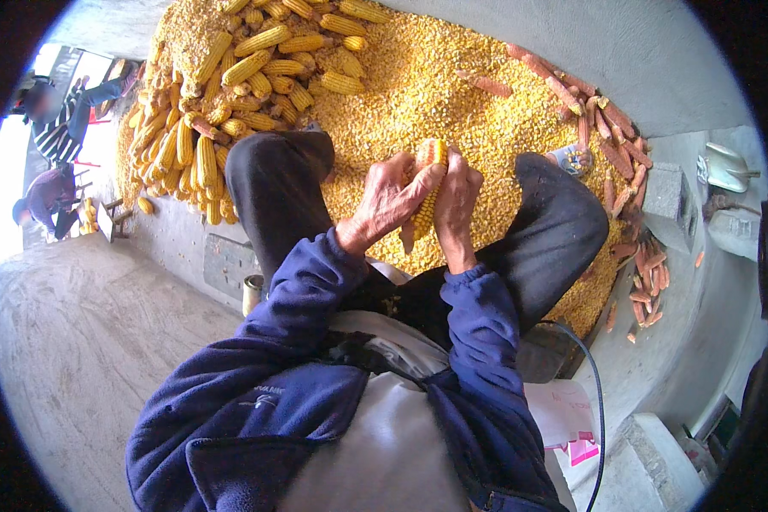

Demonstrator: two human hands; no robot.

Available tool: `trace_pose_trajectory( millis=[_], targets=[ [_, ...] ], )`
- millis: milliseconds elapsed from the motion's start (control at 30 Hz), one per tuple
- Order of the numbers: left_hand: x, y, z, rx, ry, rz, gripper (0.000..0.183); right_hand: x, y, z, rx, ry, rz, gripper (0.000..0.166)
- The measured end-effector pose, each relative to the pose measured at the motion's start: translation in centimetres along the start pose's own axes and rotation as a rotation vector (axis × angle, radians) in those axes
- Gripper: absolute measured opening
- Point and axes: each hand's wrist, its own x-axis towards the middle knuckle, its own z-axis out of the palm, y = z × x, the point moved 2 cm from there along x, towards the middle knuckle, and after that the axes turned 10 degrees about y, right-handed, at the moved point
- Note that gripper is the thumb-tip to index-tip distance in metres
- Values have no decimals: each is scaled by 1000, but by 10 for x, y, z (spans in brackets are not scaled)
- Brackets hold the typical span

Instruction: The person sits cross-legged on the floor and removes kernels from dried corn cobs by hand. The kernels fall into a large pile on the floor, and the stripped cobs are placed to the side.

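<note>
Both hands meet between my knees on a dried ear of corn (431, 208), held tilted above the loose kernels (384, 121). Part of its upper end is bare and reddish, while yellow kernels cover the lower part. My left hand (384, 198) wraps the ear from the left, its thumb pressed along the near side. A reddish-brown piece, apparently a bare cob (408, 237), sticks out below that palm. On the other side my right hand (457, 198) grips the ear, with its fingertips partly hidden.
Unshelled ears (192, 147) are heaped at upper left. Bare cobs (614, 134) lie along the right wall, near a concrete block (669, 205) and a metal shovel head (724, 168). A tin can (252, 294) stands by my left leg. A black cable (592, 371) curves at right. Two people are at far left.
</note>
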Motion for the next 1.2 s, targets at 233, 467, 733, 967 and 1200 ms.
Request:
trace_pose_trajectory(
  millis=[233, 467, 733, 967, 1200],
  targets=[
    [4, -7, 3, 113, 132, 352, 32, 3, 6, -4, -92, -22, -125, 41],
    [-5, 9, -1, -147, -60, -124, 44, 7, 9, -6, -88, 2, -151, 43],
    [-4, 5, 0, -32, -103, 26, 47, 8, 7, -3, 148, -82, 62, 37],
    [-6, 4, 0, -95, -3, -25, 40, 4, -6, 1, 197, -205, 139, 35],
    [-9, 17, -7, -256, -179, -254, 50, 12, 2, -5, 115, -134, 34, 33]
  ],
)
